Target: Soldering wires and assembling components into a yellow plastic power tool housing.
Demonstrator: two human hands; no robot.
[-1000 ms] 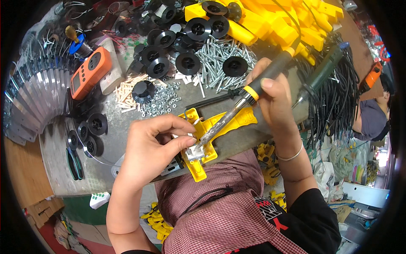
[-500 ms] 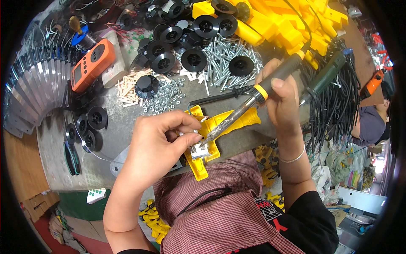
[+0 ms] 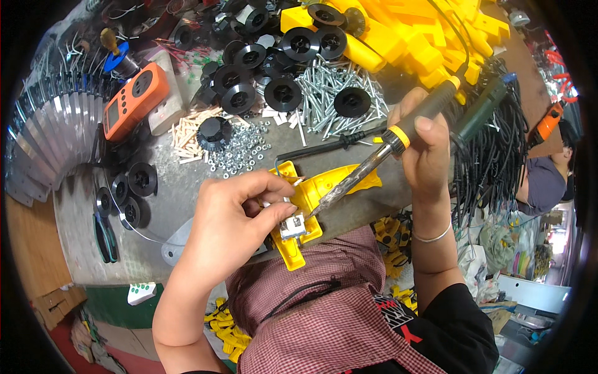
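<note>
My right hand [image 3: 425,140] grips a soldering iron [image 3: 430,109] with a black and yellow handle, its metal shaft slanting down to the left. The tip lies just right of a small white and metal switch-like part [image 3: 293,227]; whether it touches anything I cannot tell. That part sits in an open yellow plastic housing half [image 3: 339,181] at the table's near edge. My left hand [image 3: 240,209] is closed in a pinch just above the part, on what looks like a thin white wire [image 3: 266,203], mostly hidden by the fingers. A black cord [image 3: 317,147] leads to the housing.
Black round knobs [image 3: 283,93], long screws [image 3: 339,81], nuts [image 3: 240,153] and yellow housings [image 3: 411,43] are heaped beyond. An orange meter [image 3: 136,100] and green-handled pliers [image 3: 104,237] lie left. A green tool [image 3: 483,109] and black cords [image 3: 492,149] are at right.
My right hand and the soldering iron have shifted right, and the tip has come off the switch-like part to its right side. The left hand keeps its pinch, almost in place.
</note>
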